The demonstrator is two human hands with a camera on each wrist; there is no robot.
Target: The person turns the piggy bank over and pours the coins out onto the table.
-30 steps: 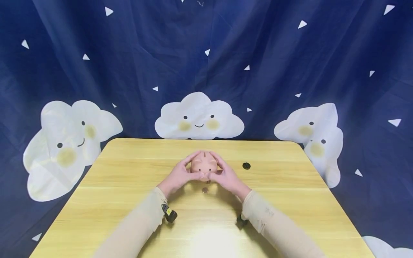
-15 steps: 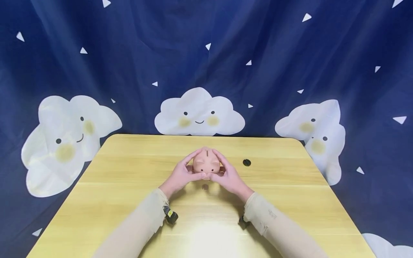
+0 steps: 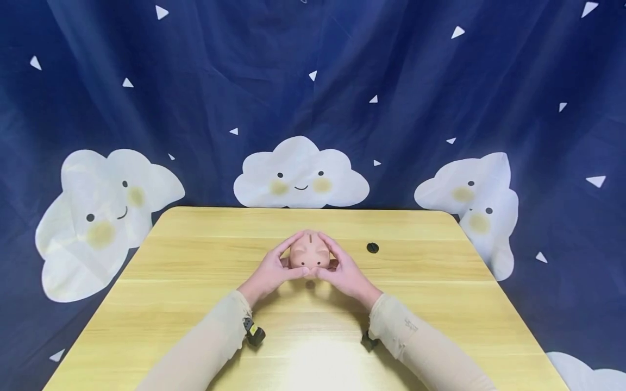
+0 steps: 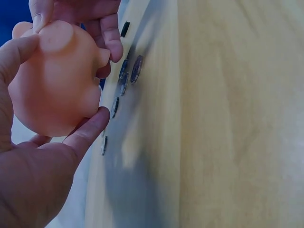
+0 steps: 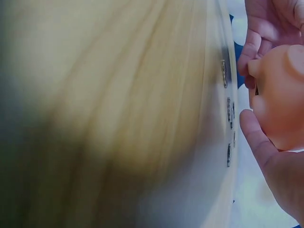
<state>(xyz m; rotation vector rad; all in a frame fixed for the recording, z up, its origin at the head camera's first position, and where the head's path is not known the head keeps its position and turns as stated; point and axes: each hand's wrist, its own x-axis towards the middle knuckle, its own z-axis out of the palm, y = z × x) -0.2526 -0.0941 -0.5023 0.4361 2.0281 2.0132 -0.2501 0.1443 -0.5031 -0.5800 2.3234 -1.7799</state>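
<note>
In the head view, a pink piggy bank (image 3: 310, 252) is held between both hands, its coin slot on top and its face toward me. My left hand (image 3: 268, 273) grips one side, its thumb across the snout. Opposite it, my right hand (image 3: 353, 275) holds the other side in the same way. The left wrist view shows the piggy bank (image 4: 57, 85) raised off the table, feet toward the tabletop. Several coins lie below it, one of them a coin (image 4: 136, 70) near the fingers. Another coin (image 3: 310, 284) shows just in front of the snout.
A round black plug (image 3: 373, 247) with a slot lies on the wooden table (image 3: 205, 260), right of the hands. Behind the table's far edge hangs a dark blue curtain (image 3: 274, 65) with white clouds. Each wrist carries a small black camera (image 3: 254, 334).
The piggy bank shifts slightly right, then back left, and its tilt changes a little. Coins show at both its sides now. Both hands keep their hold.
</note>
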